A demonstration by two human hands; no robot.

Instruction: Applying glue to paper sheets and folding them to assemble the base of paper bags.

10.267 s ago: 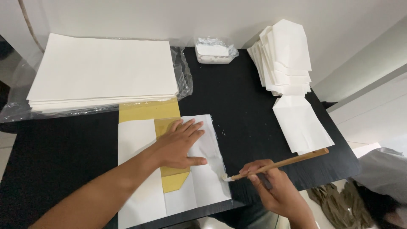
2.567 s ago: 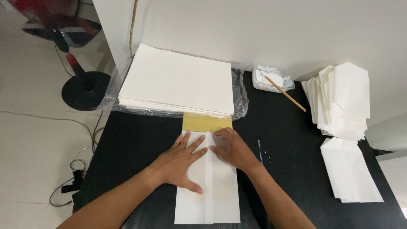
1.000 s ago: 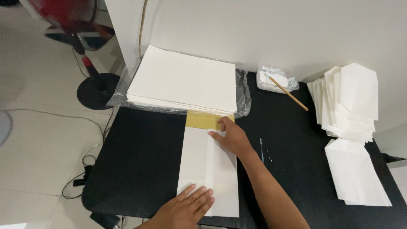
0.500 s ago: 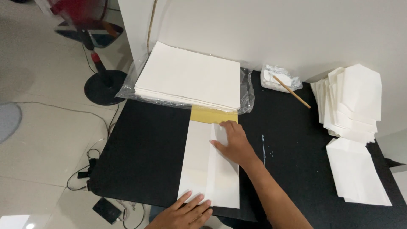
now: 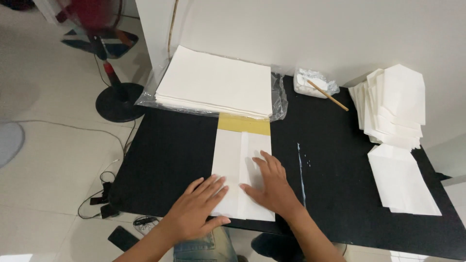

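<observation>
Two flat hands, left hand (image 5: 196, 208), right hand (image 5: 272, 187), grip released, pressing folded white paper (image 5: 242, 174).

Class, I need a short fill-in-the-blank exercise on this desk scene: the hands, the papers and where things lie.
1. Both hands, left hand and right hand, press flat on the folded white paper sheet, which lies on a ____ table.
2. The strip showing beyond the sheet's far end is ____ in colour.
3. The thick stack of large white sheets rests on clear ____ wrap.
4. The thin wooden stick leans on a small white ____.

Missing words: black; yellow; plastic; dish
</observation>
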